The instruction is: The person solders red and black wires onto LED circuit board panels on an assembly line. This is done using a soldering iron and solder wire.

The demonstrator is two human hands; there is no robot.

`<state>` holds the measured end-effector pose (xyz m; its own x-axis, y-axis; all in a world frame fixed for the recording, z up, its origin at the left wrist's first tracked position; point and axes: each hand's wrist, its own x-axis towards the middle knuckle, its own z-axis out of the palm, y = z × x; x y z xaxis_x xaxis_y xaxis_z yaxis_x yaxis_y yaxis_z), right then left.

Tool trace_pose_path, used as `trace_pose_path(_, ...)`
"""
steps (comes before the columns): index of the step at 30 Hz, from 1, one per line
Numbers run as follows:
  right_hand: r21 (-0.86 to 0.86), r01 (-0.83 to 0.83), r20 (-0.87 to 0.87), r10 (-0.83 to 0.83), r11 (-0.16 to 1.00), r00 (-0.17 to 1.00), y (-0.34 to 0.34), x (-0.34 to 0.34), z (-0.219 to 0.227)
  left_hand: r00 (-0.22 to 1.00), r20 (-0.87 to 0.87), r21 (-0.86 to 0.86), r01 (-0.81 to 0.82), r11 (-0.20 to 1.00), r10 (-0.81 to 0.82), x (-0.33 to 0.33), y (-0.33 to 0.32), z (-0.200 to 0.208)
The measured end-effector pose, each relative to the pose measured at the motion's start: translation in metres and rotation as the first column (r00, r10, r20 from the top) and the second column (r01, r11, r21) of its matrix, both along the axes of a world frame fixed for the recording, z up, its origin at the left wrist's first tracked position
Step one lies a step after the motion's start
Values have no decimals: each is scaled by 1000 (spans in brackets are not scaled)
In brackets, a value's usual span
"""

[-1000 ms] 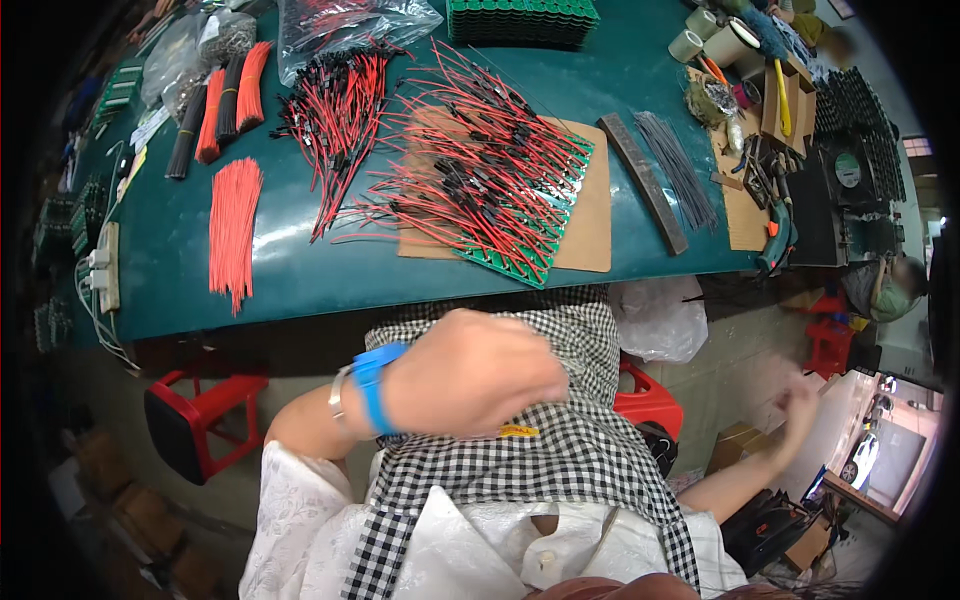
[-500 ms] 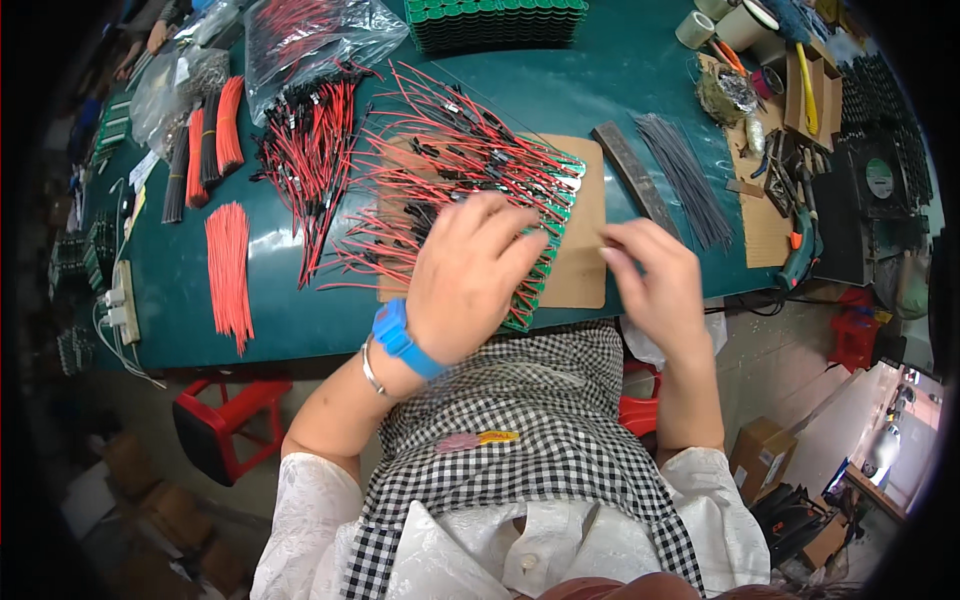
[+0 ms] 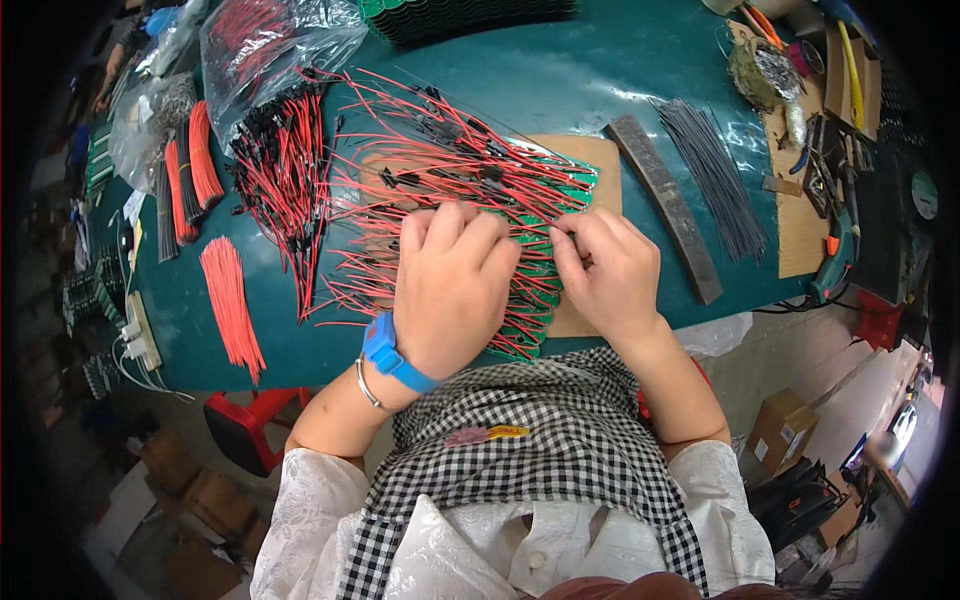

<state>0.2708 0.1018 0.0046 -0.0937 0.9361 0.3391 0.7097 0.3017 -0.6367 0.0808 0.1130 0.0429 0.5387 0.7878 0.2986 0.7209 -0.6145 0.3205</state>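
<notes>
Red and black wires with black plugs (image 3: 440, 150) fan out leftward from a row of green circuit boards (image 3: 545, 285), which lies on a sheet of brown cardboard (image 3: 600, 160). My left hand (image 3: 452, 280), with a blue band at the wrist, is over the middle of these wires. Its fingers are curled closed among them, and the fingertips are partly hidden. At the right edge of the boards, my right hand (image 3: 612, 272) is closed in a pinch, thumb against forefinger. Whatever lies between those fingertips is too small to make out.
Left of the boards are a heap of plugged wires (image 3: 290, 185), a red wire bundle (image 3: 230, 305) and a clear plastic bag (image 3: 280, 60). To the right lie a dark metal bar (image 3: 665, 210) and thin black wires (image 3: 712, 180). Stacked green boards (image 3: 465, 18) stand at the back.
My right hand has moved left from the bare cardboard to the boards' edge, its fingers now pinched. My left hand has come back slightly over the wires. The whole view has shifted a little.
</notes>
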Motion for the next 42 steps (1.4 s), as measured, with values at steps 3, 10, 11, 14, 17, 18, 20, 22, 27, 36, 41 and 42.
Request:
trace_pose_path(3,-18,30,26,-29,999,999,0,-2,0,1000,11,-50,28,998,-27,-3,-11,-1)
trace_pose_path(10,-149,53,-76,-65,987,995,5,4,3,1000,-17,-164,19,986,-22,-4,4,17)
trace_pose_path(11,-155,40,-90,-55,987,994,7,4,5,1000,27,-114,-5,993,8,-2,7,15)
trace_pose_path(14,-188,2,-105,-22,982,994,10,7,9,996,77,-18,-36,999,37,2,22,7)
trace_pose_path(17,-264,-35,-123,3,964,992,11,10,14,998,-51,-97,-41,994,36,-4,29,11)
trace_pose_path(18,-310,-54,-144,9,949,990,11,11,15,998,-51,-97,-40,995,36,-4,31,12)
trace_pose_path(20,-344,-77,-200,7,936,980,12,14,15,996,-61,-115,-67,991,61,-4,34,12)
trace_pose_path(22,-376,-99,-254,1,921,967,11,20,16,997,-62,-105,-48,993,42,0,36,13)
trace_pose_path(27,-384,-104,-553,-139,917,821,-4,55,43,998,-50,-89,35,995,-40,13,36,4)
trace_pose_path(36,-294,375,-809,-438,879,393,-41,201,59,987,-99,-128,111,986,-124,26,44,10)
trace_pose_path(41,-283,326,-952,-305,902,19,-38,236,41,981,-134,-122,124,985,-140,22,39,16)
trace_pose_path(42,-274,316,-960,-280,909,-25,-33,237,39,980,-124,-109,141,984,-154,21,40,16)
